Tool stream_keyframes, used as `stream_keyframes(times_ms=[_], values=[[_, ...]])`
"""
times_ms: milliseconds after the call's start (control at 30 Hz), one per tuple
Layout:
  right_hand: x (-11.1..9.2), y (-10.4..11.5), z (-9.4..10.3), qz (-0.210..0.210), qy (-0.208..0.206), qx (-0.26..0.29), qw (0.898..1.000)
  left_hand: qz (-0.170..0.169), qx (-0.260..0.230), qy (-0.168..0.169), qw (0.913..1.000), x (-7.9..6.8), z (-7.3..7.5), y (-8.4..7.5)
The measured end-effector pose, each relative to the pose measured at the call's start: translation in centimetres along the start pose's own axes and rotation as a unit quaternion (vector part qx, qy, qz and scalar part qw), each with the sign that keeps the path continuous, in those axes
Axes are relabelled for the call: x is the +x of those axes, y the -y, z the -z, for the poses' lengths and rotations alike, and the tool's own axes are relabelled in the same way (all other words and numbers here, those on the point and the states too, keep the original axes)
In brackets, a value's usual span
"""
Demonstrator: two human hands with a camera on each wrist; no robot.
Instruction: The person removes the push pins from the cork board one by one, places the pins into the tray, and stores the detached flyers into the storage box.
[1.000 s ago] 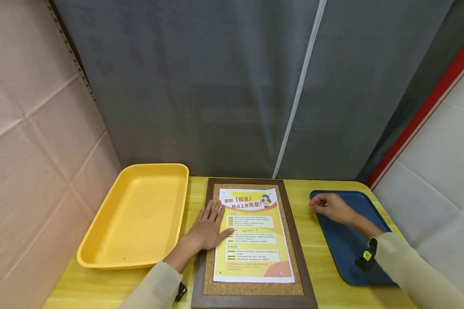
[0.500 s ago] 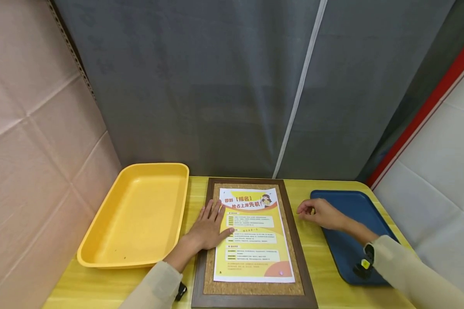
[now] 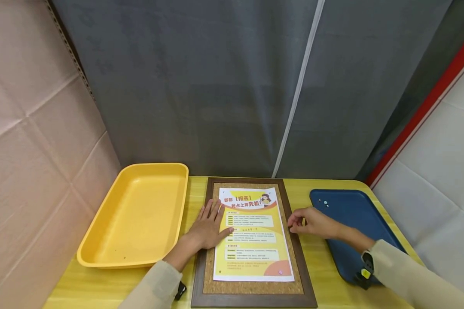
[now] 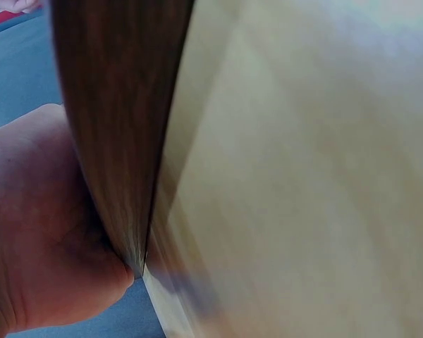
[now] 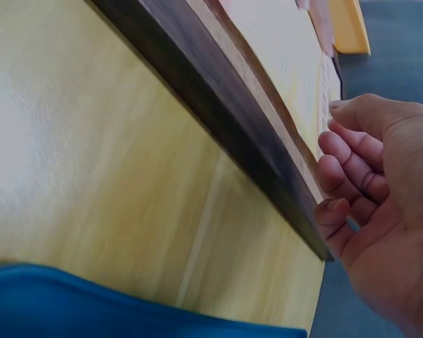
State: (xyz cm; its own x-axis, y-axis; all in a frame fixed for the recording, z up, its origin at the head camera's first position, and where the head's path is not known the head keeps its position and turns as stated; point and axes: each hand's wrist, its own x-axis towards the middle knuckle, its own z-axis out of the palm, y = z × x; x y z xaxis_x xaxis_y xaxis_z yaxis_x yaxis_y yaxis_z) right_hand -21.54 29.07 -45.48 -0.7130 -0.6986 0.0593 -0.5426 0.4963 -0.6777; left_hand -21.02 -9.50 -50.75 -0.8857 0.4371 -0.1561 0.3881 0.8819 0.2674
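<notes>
My left hand (image 3: 206, 231) lies flat with spread fingers on the left side of a brown-framed cork board (image 3: 251, 288), its thumb and fingertips over a yellow printed sheet (image 3: 251, 240). In the left wrist view, the heel of the left hand (image 4: 53, 225) rests against the dark wooden frame (image 4: 120, 105). My right hand (image 3: 313, 222) is at the board's right edge, fingers curled, thumb and forefinger drawn close together; I cannot tell what sits between them. Small dots like pins show at three corners of the sheet, one purple pin (image 3: 280, 272) at bottom right.
A blue tray (image 3: 365, 214) stands right of the board, with several tiny pin-like pieces (image 3: 325, 202) near its far left corner. At the left is a deep yellow tray (image 3: 154, 210). A grey curtain (image 3: 201, 94) hangs behind the wood-patterned table (image 3: 297, 193).
My right hand has moved left from over the blue tray to the board's right edge, uncovering the tiny pieces in the tray. The left hand has stayed in place.
</notes>
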Motion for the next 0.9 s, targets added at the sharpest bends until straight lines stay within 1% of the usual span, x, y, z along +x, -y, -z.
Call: stream_keyframes(times_ms=[133,233,300,500,633,733,900], values=[[0.2,0.8,-0.6,0.017,0.026,0.004,1.0,0.006,0.01,-0.001,0.9999,0.3,-0.4,0.3],[0.4,1.4,-1.2,0.036,0.04,0.001,0.999,0.009,0.007,-0.001,0.9999,0.3,-0.5,0.3],[0.5,1.9,-1.6,0.048,0.049,-0.001,0.998,0.009,0.006,0.003,0.9999,0.3,-0.4,0.3],[0.8,2.9,-2.8,0.078,0.071,0.001,0.994,-0.002,-0.006,-0.008,0.9999,0.0,0.1,0.0],[0.8,3.4,-3.5,0.086,0.088,0.0,0.992,0.003,0.006,-0.002,1.0,0.1,-0.1,0.1],[0.8,3.8,-3.9,0.085,0.103,0.002,0.991,0.006,0.014,-0.002,0.9999,0.3,-0.4,0.3],[0.5,4.2,-4.5,0.084,0.13,0.003,0.988,0.005,0.013,-0.009,0.9999,0.5,-0.7,0.5]])
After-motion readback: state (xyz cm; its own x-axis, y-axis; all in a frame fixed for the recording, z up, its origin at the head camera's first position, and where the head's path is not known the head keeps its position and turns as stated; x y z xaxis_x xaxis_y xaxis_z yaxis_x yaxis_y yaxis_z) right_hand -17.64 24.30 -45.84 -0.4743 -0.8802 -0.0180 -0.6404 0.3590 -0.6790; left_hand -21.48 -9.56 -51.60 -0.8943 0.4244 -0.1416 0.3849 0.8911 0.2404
